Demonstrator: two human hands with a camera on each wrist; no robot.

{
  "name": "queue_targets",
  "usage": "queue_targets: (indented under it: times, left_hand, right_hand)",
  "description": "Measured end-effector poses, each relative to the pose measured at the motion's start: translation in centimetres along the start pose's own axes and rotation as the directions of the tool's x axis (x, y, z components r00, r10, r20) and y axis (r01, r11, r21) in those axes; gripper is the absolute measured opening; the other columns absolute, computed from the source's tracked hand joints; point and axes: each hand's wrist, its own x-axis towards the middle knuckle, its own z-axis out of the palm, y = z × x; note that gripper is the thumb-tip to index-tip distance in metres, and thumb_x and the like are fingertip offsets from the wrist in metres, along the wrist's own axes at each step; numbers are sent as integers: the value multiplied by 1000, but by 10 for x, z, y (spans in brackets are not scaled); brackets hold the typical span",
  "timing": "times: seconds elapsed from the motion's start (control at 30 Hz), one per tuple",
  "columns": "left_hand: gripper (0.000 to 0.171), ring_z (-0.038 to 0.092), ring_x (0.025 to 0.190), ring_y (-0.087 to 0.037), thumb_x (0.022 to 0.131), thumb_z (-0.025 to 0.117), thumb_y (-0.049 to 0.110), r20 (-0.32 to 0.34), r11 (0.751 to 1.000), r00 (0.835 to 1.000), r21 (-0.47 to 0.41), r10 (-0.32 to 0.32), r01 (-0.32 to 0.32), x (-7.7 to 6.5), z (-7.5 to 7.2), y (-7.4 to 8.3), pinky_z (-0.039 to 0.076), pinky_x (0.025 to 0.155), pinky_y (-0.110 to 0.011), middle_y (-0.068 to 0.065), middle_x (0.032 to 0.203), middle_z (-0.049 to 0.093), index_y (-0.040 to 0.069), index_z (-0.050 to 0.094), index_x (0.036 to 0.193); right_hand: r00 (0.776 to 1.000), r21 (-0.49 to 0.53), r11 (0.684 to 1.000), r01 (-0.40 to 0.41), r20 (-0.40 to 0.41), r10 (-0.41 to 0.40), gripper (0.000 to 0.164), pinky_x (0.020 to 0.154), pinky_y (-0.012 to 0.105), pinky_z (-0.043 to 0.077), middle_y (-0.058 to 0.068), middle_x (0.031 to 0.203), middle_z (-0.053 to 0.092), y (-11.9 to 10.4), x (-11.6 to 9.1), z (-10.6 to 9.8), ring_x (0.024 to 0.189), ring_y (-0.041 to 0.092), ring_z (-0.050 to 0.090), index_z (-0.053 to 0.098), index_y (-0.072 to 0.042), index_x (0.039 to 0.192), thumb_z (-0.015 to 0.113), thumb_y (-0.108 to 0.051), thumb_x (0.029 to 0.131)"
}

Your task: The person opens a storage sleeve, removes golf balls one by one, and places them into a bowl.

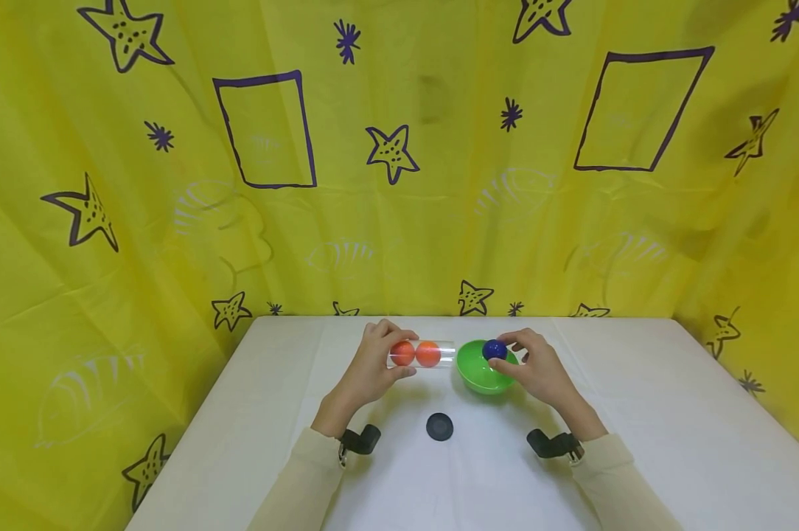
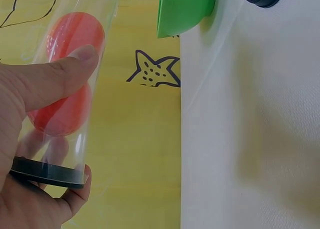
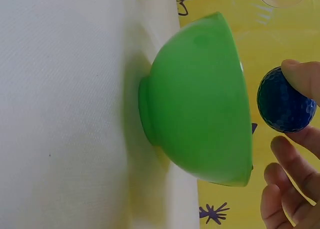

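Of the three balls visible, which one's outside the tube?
The blue golf ball, pinched by the right hand over the green bowl. The two orange balls sit inside the clear tube gripped by the left hand.

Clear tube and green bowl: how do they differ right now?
The clear tube is see-through, the green bowl opaque. The tube is held sideways in the left grip; the bowl stands upright on the white table. The tube is long and narrow, the bowl wide and rounded.

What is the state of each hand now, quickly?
Left hand: holding the clear tube, two balls inside.
Right hand: holding the blue ball over the bowl.
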Motion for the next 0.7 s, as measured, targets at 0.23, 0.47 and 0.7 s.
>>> queue_targets:
  times: [0.23, 0.47, 0.7]
  left_hand:
    - [46, 42, 110, -23, 80, 87, 9, 6, 1000, 1000, 0, -3, 3, 0, 0, -1, 45, 88, -36, -5, 112, 58, 11, 71, 122]
    - [46, 42, 109, -23, 79, 88, 10, 6, 1000, 1000, 3, 6, -6, 0, 1, -2, 45, 87, -35, -6, 112, 58, 11, 70, 122]
    - [45, 42, 109, -23, 80, 87, 9, 7, 1000, 1000, -1, 4, -4, 1, 0, 0, 44, 87, -36, -6, 112, 59, 11, 71, 122]
  right_hand:
    - [999, -9, 999, -43, 12, 43, 43, 95, 56, 46, 20, 126, 59, 5, 1, 3, 120, 38, 45, 68, -3, 122, 81, -27, 89]
    - [997, 8, 997, -74, 36, 73, 43, 99, 59, 43, 22, 133, 52, 12, 0, 7, 125, 41, 38, 69, -4, 121, 81, -29, 89]
    - [994, -5, 996, -89, 55, 89, 44, 97, 55, 43, 22, 136, 51, 16, 1, 12, 125, 41, 38, 69, -3, 122, 81, -29, 88]
